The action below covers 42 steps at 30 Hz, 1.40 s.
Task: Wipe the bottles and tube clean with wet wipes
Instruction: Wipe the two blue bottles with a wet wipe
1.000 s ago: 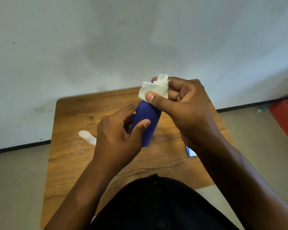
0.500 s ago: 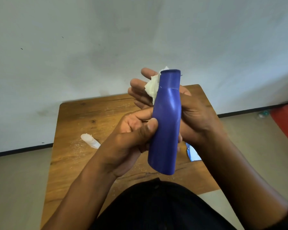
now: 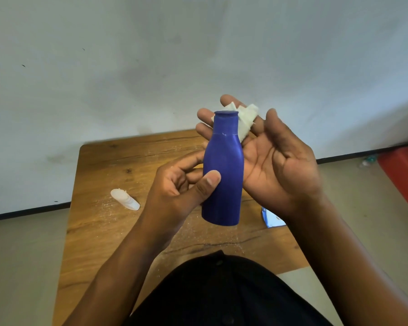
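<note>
Blue bottle (image 3: 223, 175) upright in left hand (image 3: 174, 191) — thumb in front.

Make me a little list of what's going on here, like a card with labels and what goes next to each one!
left hand: grips the blue bottle, thumb on its front
blue bottle: upright, held above the wooden table
right hand: open behind the bottle, palm showing
wet wipe: crumpled, lying on the right hand's fingers beside the bottle's cap
white tube: lying on the table, left side
blue and white packet: on the table, partly hidden by the right wrist
</note>
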Available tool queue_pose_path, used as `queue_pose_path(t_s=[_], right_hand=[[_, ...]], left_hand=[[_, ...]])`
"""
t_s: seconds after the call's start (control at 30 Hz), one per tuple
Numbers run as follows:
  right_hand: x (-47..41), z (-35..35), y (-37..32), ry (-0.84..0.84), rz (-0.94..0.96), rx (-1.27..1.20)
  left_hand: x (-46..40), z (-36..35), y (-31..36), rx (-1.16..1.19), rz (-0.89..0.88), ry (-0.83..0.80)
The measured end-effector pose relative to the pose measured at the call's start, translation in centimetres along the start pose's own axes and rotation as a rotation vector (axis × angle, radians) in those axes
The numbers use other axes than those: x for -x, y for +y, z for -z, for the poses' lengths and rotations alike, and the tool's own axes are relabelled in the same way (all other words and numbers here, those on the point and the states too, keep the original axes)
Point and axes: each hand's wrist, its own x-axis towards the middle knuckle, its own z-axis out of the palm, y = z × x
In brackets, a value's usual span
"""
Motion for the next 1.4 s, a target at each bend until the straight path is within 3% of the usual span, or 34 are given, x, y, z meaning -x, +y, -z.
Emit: queue_pose_path(t_s=[0.13, 0.3, 0.43, 0.53, 0.7, 0.83, 1.0, 1.17, 1.3, 1.4], right_hand=[[0.3, 0.5, 0.4, 0.042, 0.067, 0.126], [0.3, 0.6, 0.9, 0.366, 0.152, 0.281], [0.4, -0.5, 1.1, 0.51, 0.464, 0.83], [0.1, -0.6, 1.7, 0.49, 0.716, 1.375], [1.4, 0.5, 4.6, 0.318, 0.716, 1.743], [3.0, 1.4, 6.3, 0.22, 0.685, 1.807], [2.3, 2.0, 5.2, 0.109, 0.682, 1.853], [1.3, 2.0, 4.6, -0.049, 0.566, 1.84], [0.2, 1.7, 4.9, -0.012, 0.545, 1.836], [0.5, 1.5, 5.5, -0.016, 0.547, 1.894]], left_hand=[[-0.1, 0.2, -0.3, 0.024, -0.004, 0.045], [-0.2, 0.4, -0.5, -0.019, 0.029, 0.169], [-0.2, 0.1, -0.8, -0.139, 0.05, 0.169], [-0.1, 0.2, -1.3, -0.212, 0.031, 0.155], [-0.1, 0.7, -1.2, -0.239, -0.013, 0.286], [-0.1, 1.0, -1.0, -0.111, 0.099, 0.383], [-0.3, 1.4, -0.6, 0.05, 0.287, 0.28], [-0.3, 1.7, -1.2, 0.139, 0.494, 0.28], [-0.1, 1.4, -1.5, 0.061, 0.514, 0.262], [-0.5, 2.3, -1.1, 0.136, 0.459, 0.37]])
